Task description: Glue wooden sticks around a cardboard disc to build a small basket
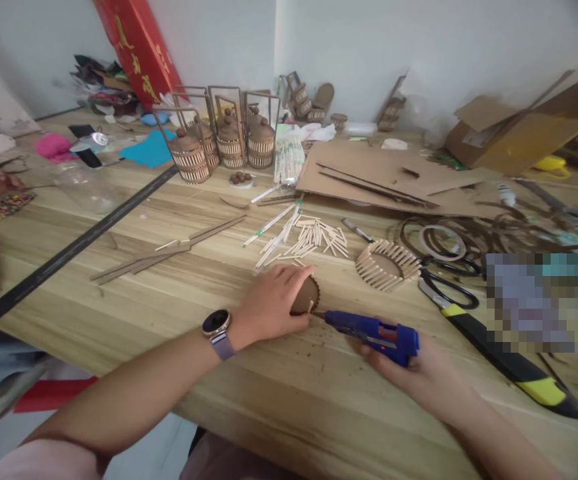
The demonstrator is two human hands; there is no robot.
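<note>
Tan wooden table [269, 417], pale wall [369, 40]: left hand [271, 303] grips round brown disc [305, 297], perhaps cardboard; right hand [409, 373], blue plastic glue gun [363, 328].

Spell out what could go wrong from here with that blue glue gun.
The blue glue gun points its tip close to the thumb of the left hand; if hot, it could burn it.
Glue might land off the edge of the round brown disc.
The loose sticks lie just beyond the left fingers and could get scattered.
</note>
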